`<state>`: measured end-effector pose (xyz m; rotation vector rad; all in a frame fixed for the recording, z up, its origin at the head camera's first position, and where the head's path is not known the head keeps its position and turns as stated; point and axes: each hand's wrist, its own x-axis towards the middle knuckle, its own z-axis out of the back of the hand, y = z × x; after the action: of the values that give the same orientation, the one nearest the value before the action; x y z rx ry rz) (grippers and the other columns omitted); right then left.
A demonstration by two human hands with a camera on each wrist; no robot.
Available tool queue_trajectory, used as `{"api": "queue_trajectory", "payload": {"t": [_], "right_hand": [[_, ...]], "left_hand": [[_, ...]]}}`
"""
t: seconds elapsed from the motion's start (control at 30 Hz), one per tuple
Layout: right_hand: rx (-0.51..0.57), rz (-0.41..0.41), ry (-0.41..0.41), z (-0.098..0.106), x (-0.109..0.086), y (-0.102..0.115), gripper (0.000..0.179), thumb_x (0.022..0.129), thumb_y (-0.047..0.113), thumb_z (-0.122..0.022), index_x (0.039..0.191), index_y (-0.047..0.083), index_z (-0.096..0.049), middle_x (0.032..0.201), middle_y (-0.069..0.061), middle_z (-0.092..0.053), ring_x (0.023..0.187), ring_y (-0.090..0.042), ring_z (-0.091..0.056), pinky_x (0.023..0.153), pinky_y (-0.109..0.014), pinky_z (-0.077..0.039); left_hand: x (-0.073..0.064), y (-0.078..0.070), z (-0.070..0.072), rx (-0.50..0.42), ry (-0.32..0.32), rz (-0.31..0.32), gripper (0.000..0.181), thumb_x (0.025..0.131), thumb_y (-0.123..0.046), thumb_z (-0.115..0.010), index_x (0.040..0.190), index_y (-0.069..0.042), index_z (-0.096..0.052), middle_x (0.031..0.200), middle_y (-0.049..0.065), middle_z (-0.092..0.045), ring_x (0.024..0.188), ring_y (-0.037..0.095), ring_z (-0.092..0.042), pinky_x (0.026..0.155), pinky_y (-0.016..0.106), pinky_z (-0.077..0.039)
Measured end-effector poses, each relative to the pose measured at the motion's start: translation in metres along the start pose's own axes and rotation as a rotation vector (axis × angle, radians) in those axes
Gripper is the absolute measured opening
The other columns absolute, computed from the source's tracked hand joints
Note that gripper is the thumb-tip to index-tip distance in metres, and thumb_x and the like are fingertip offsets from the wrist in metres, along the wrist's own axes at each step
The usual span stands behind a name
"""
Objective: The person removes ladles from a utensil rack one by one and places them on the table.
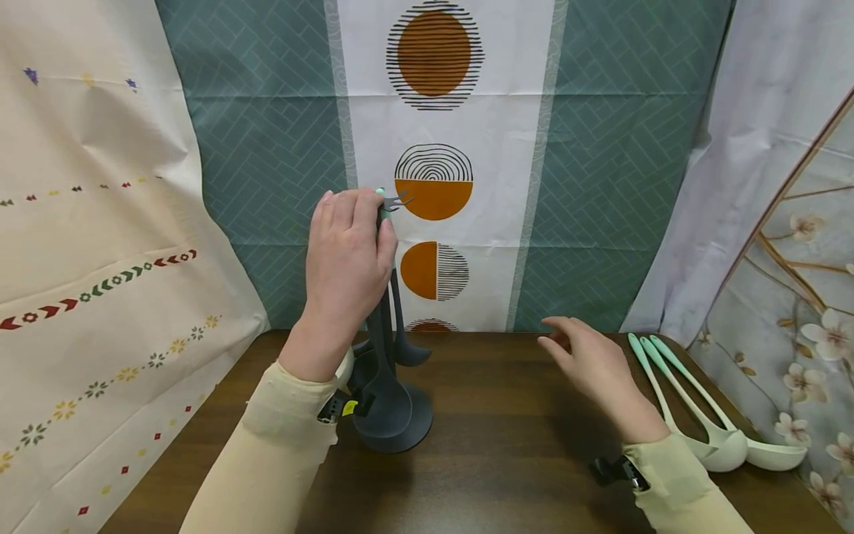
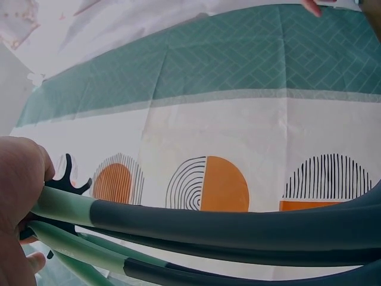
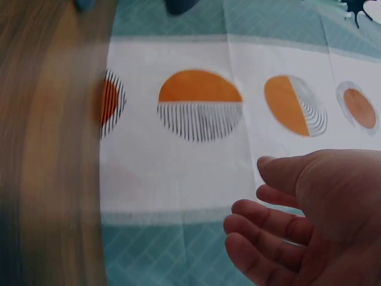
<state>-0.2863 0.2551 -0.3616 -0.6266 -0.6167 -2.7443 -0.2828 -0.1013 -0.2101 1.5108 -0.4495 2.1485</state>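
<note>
A dark grey utensil stand (image 1: 420, 419) stands on the table left of centre, hung with several dark grey kitchen utensils (image 2: 238, 229) that have mint handle ends. At its top, my left hand (image 1: 350, 241) curls over a mint handle (image 2: 65, 205), beside the pronged hook rack (image 1: 398, 201). Part of the grip is hidden behind the fingers and palm. Among the hanging utensils, a big spoon-shaped one (image 1: 383, 404) faces me, and a ladle (image 1: 410, 352) hangs behind. My right hand (image 1: 590, 363) hovers over the right of the table, fingers loosely bent, holding nothing.
Several cream ladles and spoons (image 1: 723, 449) with mint handles lie at the right edge of the brown table (image 1: 507, 445). Patterned cloth (image 1: 600, 185) hangs along the back, with more cloth on both sides.
</note>
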Motion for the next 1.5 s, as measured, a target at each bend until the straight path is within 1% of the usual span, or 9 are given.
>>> {"api": "queue_trajectory", "payload": {"t": [0.17,0.4,0.53,0.67,0.83,1.0,1.17,1.33,1.5], "right_hand": [[0.118,-0.008,0.009,-0.006,0.01,0.022,0.044,0.11,0.034,-0.07,0.147,0.011,-0.069,0.122,-0.009,-0.076,0.107,-0.031,-0.073,0.088,-0.058,-0.058],[0.266,0.027,-0.014,-0.018,0.025,0.056,0.04,0.109,0.029,-0.072,0.145,0.011,-0.071,0.118,-0.008,-0.076,0.103,-0.029,-0.072,0.09,-0.055,-0.059],[0.361,0.039,-0.014,-0.021,0.032,0.077,0.041,0.11,0.031,-0.07,0.146,0.012,-0.071,0.119,-0.006,-0.076,0.105,-0.029,-0.074,0.091,-0.054,-0.06],[0.417,0.052,0.0,-0.024,0.038,0.095,0.041,0.11,0.034,-0.07,0.147,0.014,-0.071,0.12,-0.004,-0.076,0.106,-0.03,-0.074,0.092,-0.053,-0.061],[0.467,0.085,0.012,-0.026,0.044,0.114,0.04,0.109,0.034,-0.071,0.145,0.017,-0.072,0.119,-0.003,-0.076,0.105,-0.029,-0.073,0.093,-0.052,-0.061],[0.503,0.12,0.016,-0.031,0.044,0.124,0.037,0.109,0.031,-0.072,0.143,0.016,-0.073,0.117,-0.002,-0.076,0.104,-0.027,-0.073,0.096,-0.05,-0.061],[0.528,0.114,0.013,-0.035,0.04,0.128,0.035,0.109,0.032,-0.072,0.141,0.017,-0.074,0.116,0.001,-0.075,0.104,-0.023,-0.072,0.096,-0.049,-0.061],[0.549,0.112,0.008,-0.033,0.041,0.133,0.035,0.11,0.032,-0.071,0.141,0.018,-0.074,0.119,0.001,-0.076,0.106,-0.023,-0.071,0.097,-0.049,-0.06],[0.562,0.119,0.012,-0.033,0.042,0.141,0.035,0.109,0.031,-0.072,0.141,0.018,-0.074,0.119,0.0,-0.076,0.104,-0.025,-0.072,0.096,-0.049,-0.061]], "left_hand": [[0.001,-0.001,0.001,0.002,0.0,-0.005,0.026,0.11,-0.011,-0.055,0.127,0.005,-0.065,0.13,0.024,-0.067,0.124,0.046,-0.059,0.129,0.058,-0.032],[0.001,-0.001,0.0,0.013,0.007,-0.016,0.023,0.109,-0.009,-0.055,0.125,0.004,-0.065,0.129,0.024,-0.066,0.123,0.046,-0.059,0.128,0.059,-0.033],[0.001,-0.001,0.0,0.002,0.01,-0.015,0.024,0.109,-0.011,-0.055,0.126,0.004,-0.065,0.13,0.024,-0.066,0.124,0.045,-0.059,0.129,0.057,-0.032],[0.003,0.0,0.0,-0.01,0.003,-0.027,0.025,0.11,-0.011,-0.055,0.125,0.005,-0.065,0.129,0.024,-0.066,0.123,0.045,-0.059,0.13,0.056,-0.03],[0.005,0.0,0.001,-0.016,-0.008,-0.045,0.024,0.113,-0.012,-0.05,0.123,0.004,-0.065,0.126,0.023,-0.067,0.121,0.044,-0.06,0.13,0.055,-0.031],[0.005,0.001,0.003,-0.04,-0.009,-0.035,0.026,0.118,-0.016,-0.048,0.122,0.002,-0.066,0.119,0.021,-0.068,0.116,0.042,-0.062,0.131,0.054,-0.029],[0.006,0.001,0.003,-0.053,-0.001,-0.027,0.028,0.118,-0.015,-0.046,0.122,0.002,-0.068,0.116,0.021,-0.07,0.113,0.04,-0.066,0.133,0.05,-0.026],[0.008,0.002,0.006,-0.078,0.016,-0.022,0.029,0.118,-0.013,-0.044,0.122,0.004,-0.068,0.117,0.022,-0.071,0.115,0.04,-0.066,0.133,0.046,-0.026],[0.007,0.005,0.011,-0.113,0.056,0.001,0.029,0.118,-0.011,-0.046,0.126,0.005,-0.068,0.12,0.022,-0.07,0.119,0.039,-0.065,0.134,0.043,-0.023]]}}
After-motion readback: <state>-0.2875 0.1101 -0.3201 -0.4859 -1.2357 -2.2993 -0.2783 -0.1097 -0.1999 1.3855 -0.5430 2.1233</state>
